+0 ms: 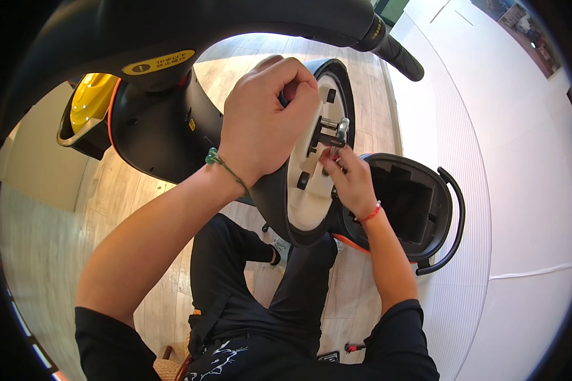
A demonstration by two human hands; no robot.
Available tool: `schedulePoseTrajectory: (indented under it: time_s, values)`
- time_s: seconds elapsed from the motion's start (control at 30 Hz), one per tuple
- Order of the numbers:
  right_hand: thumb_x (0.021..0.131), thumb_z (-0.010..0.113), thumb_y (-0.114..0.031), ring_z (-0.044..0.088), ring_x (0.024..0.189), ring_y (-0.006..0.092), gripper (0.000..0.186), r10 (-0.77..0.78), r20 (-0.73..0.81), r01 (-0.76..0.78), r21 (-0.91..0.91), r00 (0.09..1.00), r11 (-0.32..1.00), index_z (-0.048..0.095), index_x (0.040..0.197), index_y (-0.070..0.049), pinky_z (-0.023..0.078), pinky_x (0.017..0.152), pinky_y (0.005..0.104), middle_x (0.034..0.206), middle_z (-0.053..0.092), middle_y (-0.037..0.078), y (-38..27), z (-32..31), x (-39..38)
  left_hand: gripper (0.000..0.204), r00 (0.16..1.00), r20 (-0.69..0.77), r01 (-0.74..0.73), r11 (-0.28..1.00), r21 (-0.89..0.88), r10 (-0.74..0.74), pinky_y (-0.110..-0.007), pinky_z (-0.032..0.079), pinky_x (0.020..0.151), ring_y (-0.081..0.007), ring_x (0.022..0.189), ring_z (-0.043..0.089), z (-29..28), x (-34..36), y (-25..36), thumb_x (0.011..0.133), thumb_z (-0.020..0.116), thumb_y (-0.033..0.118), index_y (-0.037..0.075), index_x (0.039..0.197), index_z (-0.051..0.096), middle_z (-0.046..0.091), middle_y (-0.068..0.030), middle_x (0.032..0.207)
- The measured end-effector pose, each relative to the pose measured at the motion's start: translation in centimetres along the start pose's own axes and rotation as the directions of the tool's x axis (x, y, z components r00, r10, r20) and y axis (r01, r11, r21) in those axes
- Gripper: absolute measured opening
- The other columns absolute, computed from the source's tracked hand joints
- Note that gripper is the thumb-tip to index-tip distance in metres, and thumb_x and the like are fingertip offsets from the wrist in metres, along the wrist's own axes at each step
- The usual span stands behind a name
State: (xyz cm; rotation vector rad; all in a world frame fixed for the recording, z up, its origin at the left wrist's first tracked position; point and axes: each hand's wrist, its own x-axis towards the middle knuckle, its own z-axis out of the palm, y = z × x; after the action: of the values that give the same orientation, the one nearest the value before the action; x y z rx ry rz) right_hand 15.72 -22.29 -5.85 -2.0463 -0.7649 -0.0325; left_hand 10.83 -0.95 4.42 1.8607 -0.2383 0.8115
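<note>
A scooter seat [308,204] is tilted up in front of me, its cream underside facing right. On that underside sits a black bracket [327,140] with a shiny metal latch piece [342,129]. My left hand [270,114] is closed in a fist at the seat's left edge; a dark bluish bit shows between its fingers, too little to name. Just below the metal piece, my right hand [351,181] has its fingertips pinched together against the bracket. Whatever lies between those fingertips is hidden.
Black handlebars with a grip [397,57] arch across the top. An open black storage compartment [400,197] with a curved rear rail [457,222] lies right of the seat. A yellow item [92,105] sits in a front basket. A red-and-black object [354,347] rests on the floor.
</note>
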Motion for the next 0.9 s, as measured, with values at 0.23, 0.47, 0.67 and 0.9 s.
schedulePoseTrajectory:
  time_s: [0.23,0.47,0.67,0.9]
  values:
    - [0.082,0.067,-0.001,0.064,0.114,0.0296,0.025,-0.665,-0.071,0.463,-0.662,0.743,0.589,0.068,0.105,-0.009,0.055,0.091,0.0386,0.111,0.068,0.008,0.3,-4.4,8.8,0.009,1.000,-0.009,0.001,1.000,-0.005,-0.001,-0.023,0.037,0.062,-0.0052,0.067,0.044,0.3,0.1,0.2,0.091,0.057,0.004,0.000,0.086,0.064,0.054,0.0006,0.079]
    - [0.078,0.067,0.000,0.062,0.122,0.0263,0.028,-0.771,-0.042,0.436,-0.805,0.636,0.403,0.069,0.103,-0.012,0.055,0.095,0.0374,0.116,0.069,0.004,-1.0,-5.5,10.0,0.009,0.999,-0.035,-0.037,0.999,0.000,0.037,-0.025,0.039,0.062,-0.0084,0.066,0.045,0.5,0.1,0.0,0.089,0.058,0.006,0.000,0.086,0.064,0.053,-0.0022,0.078]
    - [0.088,0.067,0.000,0.069,0.104,0.0273,0.018,-0.635,-0.241,0.344,-0.675,0.734,0.653,0.068,0.105,-0.006,0.056,0.089,0.0370,0.105,0.070,0.008,1.8,-3.5,6.0,0.008,0.999,-0.024,-0.035,0.999,0.025,0.036,-0.026,0.039,0.063,-0.0097,0.066,0.045,0.5,0.2,0.0,0.088,0.058,0.006,0.000,0.085,0.064,0.053,-0.0031,0.078]
    - [0.097,0.066,-0.007,0.066,0.086,0.0124,0.019,0.150,-0.112,-0.093,0.404,0.982,0.910,0.065,0.115,0.000,0.054,0.072,0.0270,0.099,0.067,0.006,2.2,-1.5,0.5,0.009,0.999,-0.030,-0.041,0.999,0.003,0.041,-0.026,0.039,0.062,-0.0093,0.066,0.045,0.6,0.1,-0.1,0.089,0.059,0.006,0.001,0.086,0.064,0.052,-0.0029,0.077]
